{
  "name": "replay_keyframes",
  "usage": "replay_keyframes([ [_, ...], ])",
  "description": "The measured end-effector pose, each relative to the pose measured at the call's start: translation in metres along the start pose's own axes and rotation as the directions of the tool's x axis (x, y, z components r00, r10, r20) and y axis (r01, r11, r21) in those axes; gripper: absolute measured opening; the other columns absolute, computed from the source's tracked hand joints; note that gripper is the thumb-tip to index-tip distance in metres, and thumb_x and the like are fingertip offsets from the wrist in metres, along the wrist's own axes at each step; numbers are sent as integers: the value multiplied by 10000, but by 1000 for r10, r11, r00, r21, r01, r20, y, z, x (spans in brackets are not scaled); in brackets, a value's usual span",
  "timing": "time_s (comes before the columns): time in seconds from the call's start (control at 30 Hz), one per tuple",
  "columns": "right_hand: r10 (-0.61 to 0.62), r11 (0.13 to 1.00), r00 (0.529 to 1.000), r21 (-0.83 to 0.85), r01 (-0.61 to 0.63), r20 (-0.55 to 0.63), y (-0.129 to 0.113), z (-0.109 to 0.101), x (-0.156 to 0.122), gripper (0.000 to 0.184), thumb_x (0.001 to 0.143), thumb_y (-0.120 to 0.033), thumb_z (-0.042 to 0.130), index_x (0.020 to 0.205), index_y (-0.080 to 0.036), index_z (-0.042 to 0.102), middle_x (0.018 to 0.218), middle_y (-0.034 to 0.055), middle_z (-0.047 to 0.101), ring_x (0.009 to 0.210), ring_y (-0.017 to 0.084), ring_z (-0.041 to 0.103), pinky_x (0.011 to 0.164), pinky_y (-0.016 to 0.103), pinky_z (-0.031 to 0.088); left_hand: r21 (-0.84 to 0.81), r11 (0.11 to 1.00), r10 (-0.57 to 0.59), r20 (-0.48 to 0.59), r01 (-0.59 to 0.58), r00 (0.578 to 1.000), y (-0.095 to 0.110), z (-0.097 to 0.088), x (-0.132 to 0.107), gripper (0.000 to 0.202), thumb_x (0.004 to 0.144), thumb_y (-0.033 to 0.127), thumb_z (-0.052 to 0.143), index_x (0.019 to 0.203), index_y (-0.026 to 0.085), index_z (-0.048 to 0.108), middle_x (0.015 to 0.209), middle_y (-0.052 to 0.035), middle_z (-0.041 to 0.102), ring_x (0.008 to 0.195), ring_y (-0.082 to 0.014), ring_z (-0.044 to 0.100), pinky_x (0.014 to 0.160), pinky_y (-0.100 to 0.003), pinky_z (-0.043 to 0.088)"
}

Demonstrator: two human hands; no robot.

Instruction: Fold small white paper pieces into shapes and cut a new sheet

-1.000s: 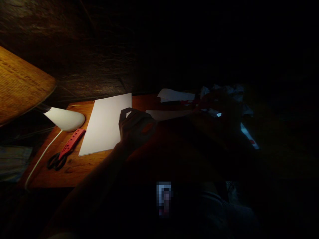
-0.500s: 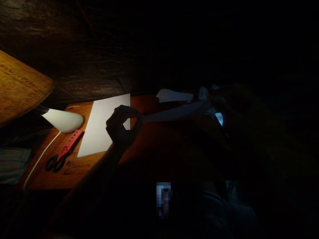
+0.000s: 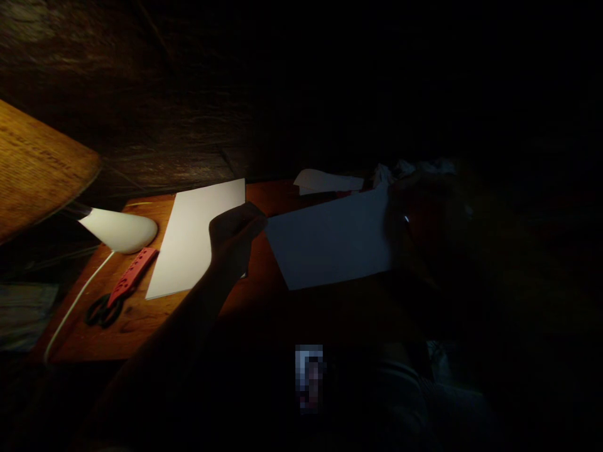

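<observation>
My left hand [image 3: 237, 227] is closed, pinching the upper left corner of a sheet of paper [image 3: 330, 235]. The sheet lies in shadow, its face tipped toward me above the table. At its far right edge my right hand [image 3: 400, 201] grips it, though deep darkness hides most of those fingers. Beneath and beside my left hand, a white stack of paper [image 3: 188, 242] rests flat on the lit part of the table.
A lamp with a white base [image 3: 125, 229] and a brown shade [image 3: 42, 169] stands on the left of the wooden table [image 3: 146, 326]. Scissors in a red sheath [image 3: 132, 273] lie in front of it. Curved white paper [image 3: 330, 181] and crumpled pieces [image 3: 384, 174] lie at the back.
The held sheet has turned from nearly edge-on to showing its broad face, its lower edge now hanging toward me. My left hand's fingers have rolled over, closing the gap seen before.
</observation>
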State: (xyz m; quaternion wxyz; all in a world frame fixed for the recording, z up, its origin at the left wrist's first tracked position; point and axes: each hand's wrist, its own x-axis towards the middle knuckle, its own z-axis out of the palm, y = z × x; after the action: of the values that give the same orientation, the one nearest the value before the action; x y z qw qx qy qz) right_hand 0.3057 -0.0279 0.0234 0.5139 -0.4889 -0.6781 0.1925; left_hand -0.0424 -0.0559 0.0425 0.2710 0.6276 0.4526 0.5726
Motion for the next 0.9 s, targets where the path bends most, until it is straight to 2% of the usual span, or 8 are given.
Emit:
replay_keyframes([
  [0.1,237,954,968,206,-216,-81,-2,8,1,202,912,-435,741,800,-270,711,771,39,739,689,223,711,611,390,565,-16,997,-78,56,79,995,-13,1,4,162,795,332,724,706,245,621,671,-11,612,635,-159,565,574,-316,449],
  [0.2,384,873,923,325,-363,1,-5,19,0,201,804,-422,812,765,-266,690,735,28,710,645,206,655,591,375,521,-25,994,-106,107,109,989,-31,1,5,188,868,368,678,755,252,583,688,-11,607,635,-167,586,572,-314,470],
  [0.37,464,775,873,410,-481,147,0,34,-3,281,753,-446,847,838,-265,651,777,4,688,713,198,654,661,366,539,-8,990,-138,190,142,972,-49,7,2,148,941,401,684,962,261,638,782,-17,676,682,-176,651,599,-301,509],
  [0.53,447,789,874,378,-485,188,5,41,-7,499,612,-422,973,996,-278,690,960,21,786,852,235,742,757,392,596,60,993,-108,109,102,988,-54,3,5,227,883,375,760,1049,242,682,954,-44,767,836,-194,731,688,-294,567],
  [0.63,379,865,892,249,-436,246,5,39,-6,415,645,-355,964,974,-257,730,985,43,797,890,247,750,791,411,598,182,983,-3,62,-8,998,-56,-5,10,210,937,369,726,1104,243,705,1053,-62,786,929,-202,752,768,-312,605],
  [0.73,335,909,913,173,-378,233,2,39,-5,337,687,-272,936,954,-237,732,989,57,803,919,255,761,826,415,605,386,892,223,79,-236,972,-51,-8,9,275,986,350,709,1239,245,721,1236,-106,781,1159,-256,754,984,-414,633],
  [0.8,311,927,916,131,-351,252,-3,42,-5,319,699,-256,939,939,-227,732,989,60,811,913,252,765,831,403,604,483,787,323,207,-383,924,-46,-4,2,384,1018,372,707,1380,242,705,1406,-141,745,1359,-316,697,1153,-517,582],
  [0.9,277,952,903,37,-305,328,-15,47,-10,209,827,-338,886,951,-223,763,960,58,821,846,232,755,797,374,585,524,704,221,479,-479,849,-39,7,-10,632,1068,461,674,1643,239,538,1652,-173,629,1535,-374,601,1280,-612,490],
])
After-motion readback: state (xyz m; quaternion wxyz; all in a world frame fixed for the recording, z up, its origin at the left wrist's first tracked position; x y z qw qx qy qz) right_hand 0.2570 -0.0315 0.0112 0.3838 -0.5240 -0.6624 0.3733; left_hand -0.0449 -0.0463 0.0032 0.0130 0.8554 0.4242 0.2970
